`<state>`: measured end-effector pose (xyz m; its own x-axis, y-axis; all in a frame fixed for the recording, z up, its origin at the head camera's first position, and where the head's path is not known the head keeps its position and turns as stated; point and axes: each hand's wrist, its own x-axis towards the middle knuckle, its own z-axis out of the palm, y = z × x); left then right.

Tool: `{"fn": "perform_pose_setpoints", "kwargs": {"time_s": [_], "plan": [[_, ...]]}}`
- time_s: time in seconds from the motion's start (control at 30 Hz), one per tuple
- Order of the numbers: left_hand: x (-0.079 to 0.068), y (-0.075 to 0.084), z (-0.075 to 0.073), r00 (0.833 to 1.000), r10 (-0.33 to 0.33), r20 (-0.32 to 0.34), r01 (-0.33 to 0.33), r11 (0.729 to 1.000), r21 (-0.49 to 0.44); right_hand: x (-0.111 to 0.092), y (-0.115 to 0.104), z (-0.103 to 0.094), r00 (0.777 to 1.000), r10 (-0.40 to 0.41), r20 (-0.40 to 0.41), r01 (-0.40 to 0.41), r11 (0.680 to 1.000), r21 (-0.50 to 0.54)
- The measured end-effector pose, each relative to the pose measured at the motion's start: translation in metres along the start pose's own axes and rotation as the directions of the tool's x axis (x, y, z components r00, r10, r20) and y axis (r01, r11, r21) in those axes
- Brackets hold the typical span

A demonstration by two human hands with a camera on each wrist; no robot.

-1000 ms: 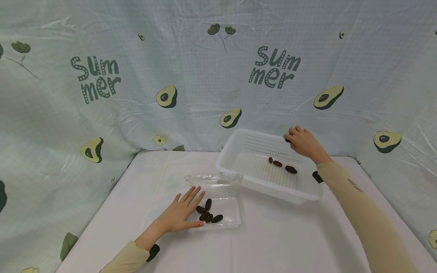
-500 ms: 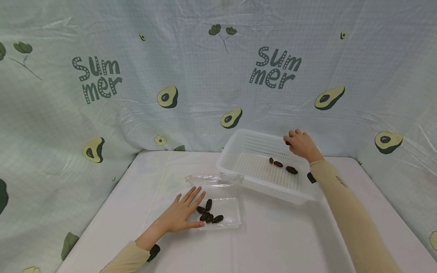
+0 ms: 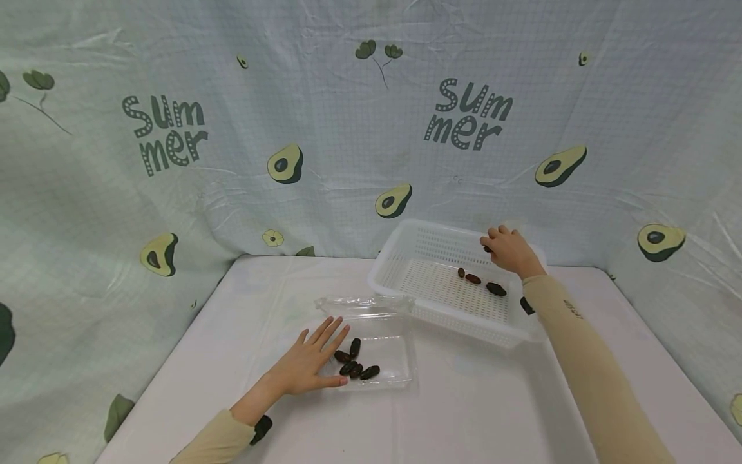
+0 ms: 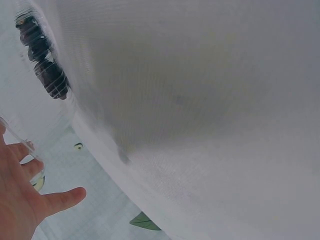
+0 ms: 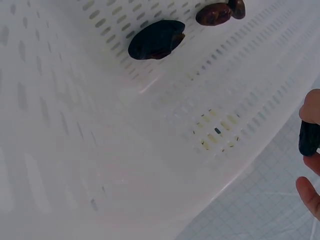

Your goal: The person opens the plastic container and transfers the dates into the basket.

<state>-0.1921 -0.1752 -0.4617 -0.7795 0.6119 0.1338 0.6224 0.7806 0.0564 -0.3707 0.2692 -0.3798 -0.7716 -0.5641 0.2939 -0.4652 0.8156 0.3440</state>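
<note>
Above the far right part of a white perforated basket (image 3: 429, 309), my right hand (image 3: 507, 250) pinches a dark date (image 5: 309, 137) between thumb and fingers. On the basket's floor lie a large dark date (image 3: 496, 289), a redder date (image 3: 473, 279) and a small one (image 3: 460, 272). Spread flat with straight fingers, my left hand (image 3: 304, 364) rests at the left side of a clear plastic box (image 3: 391, 341). Several dark dates (image 3: 355, 348) lie in that box, close to my fingers. The left wrist view shows some dates (image 4: 50, 77) through the clear wall.
The box's clear lid (image 3: 365, 304) stands raised at its back, beside the basket's near left edge. A white cloth covers the table (image 3: 464, 412). Behind rises a pale curtain (image 3: 324, 116) printed with avocados.
My right hand, with the date pinched in it, has come left and slightly down over the basket, its forearm swinging left. The left hand and the other dates stay put.
</note>
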Motion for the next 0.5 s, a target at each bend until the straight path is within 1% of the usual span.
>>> {"fn": "perform_pose_setpoints", "kwargs": {"time_s": [0.17,0.4,0.5], "plan": [[0.0001,0.0001,-0.0002,1.000,0.000,0.001,0.000,1.000,0.002,-0.0008,-0.0011,0.0004,1.000,-0.006,-0.020,0.006,1.000,-0.007],[0.0004,-0.0003,0.0006,1.000,0.001,0.000,-0.001,1.000,0.002,-0.0006,-0.0003,-0.0009,1.000,0.002,0.018,-0.001,0.999,-0.039],[0.0005,-0.0003,0.0006,1.000,0.003,-0.002,-0.003,1.000,0.004,-0.0008,0.0002,-0.0016,1.000,0.004,0.020,-0.003,0.999,-0.052]]}}
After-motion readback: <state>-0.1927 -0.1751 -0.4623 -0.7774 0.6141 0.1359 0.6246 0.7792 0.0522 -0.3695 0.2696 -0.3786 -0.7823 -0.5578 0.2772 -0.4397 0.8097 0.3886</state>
